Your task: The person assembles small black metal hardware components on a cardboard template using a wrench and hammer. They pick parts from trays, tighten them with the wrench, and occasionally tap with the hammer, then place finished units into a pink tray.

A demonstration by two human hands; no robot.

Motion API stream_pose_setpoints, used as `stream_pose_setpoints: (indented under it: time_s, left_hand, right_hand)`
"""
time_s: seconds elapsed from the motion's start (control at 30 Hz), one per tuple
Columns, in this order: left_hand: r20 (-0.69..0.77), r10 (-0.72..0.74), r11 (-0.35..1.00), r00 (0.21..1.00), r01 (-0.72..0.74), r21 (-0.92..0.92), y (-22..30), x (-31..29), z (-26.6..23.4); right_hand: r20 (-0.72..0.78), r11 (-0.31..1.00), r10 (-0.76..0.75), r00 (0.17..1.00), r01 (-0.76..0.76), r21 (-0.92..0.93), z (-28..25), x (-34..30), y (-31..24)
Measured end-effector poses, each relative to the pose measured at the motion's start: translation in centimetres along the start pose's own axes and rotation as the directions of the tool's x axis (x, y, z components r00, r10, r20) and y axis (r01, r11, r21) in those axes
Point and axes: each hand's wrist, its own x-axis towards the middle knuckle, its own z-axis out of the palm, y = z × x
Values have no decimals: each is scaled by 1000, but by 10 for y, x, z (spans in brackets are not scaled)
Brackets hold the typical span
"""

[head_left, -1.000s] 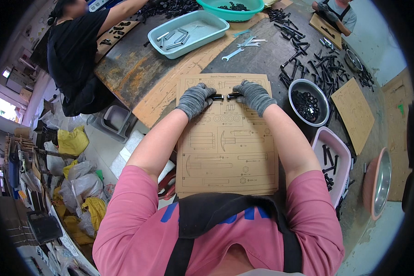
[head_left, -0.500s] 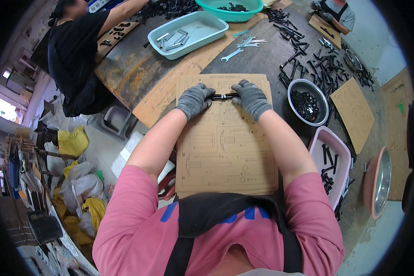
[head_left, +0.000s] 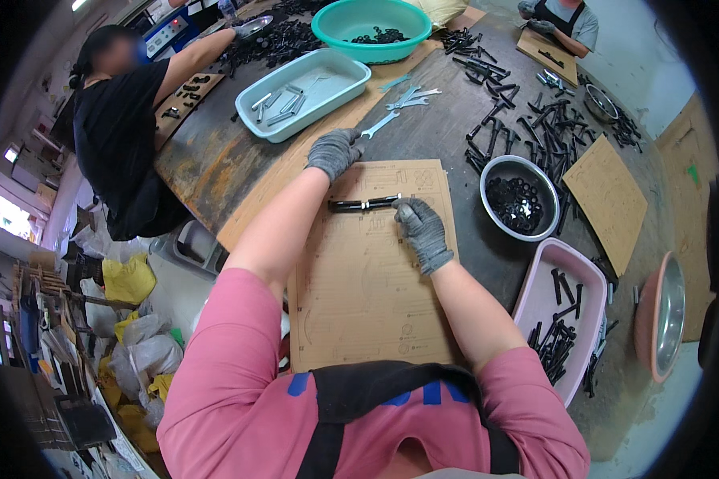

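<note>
A black bolt-like rod [head_left: 347,206] with silver bands around its middle lies crosswise over the upper part of a printed brown cardboard sheet [head_left: 367,295]. My gloved right hand [head_left: 422,235] is closed at the rod's right end, its thumb and fingers bent around it. Beyond the sheet's upper left corner, my gloved left hand [head_left: 333,153] reaches out with its fingers apart and slightly bent. Its fingertips are at the near end of a silver open-end wrench [head_left: 382,123]; contact is hard to make out. More wrenches [head_left: 411,99] lie just behind it.
A pale blue tray [head_left: 252,120] holds silver tubes; behind it stands a green basin [head_left: 327,40]. To the right are a steel bowl [head_left: 491,209] of black nuts, a pink tray [head_left: 535,267] of black bolts, and heaped bolts [head_left: 547,124]. Two co-workers sit at the far left and far right.
My left hand has let go of the rod and moved up to the wrench. My right hand has shifted lower and stays on the rod's right end. The whole view has also shifted.
</note>
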Motion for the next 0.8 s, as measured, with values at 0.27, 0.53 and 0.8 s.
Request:
stream_pose_setpoints:
  time_s: [0.27,0.53,0.8]
  left_hand:
    - [74,-123,966,990,102,237,16,100,40]
    - [285,-98,988,954,60,141,1,136,49]
    - [103,-73,975,992,92,-200,14,201,47]
  right_hand:
    - [59,980,-101,993,109,-168,0,-4,-15]
    - [97,975,-138,986,153,-163,-1,-4,-21]
    - [86,981,-128,988,139,-139,0,-5,-20]
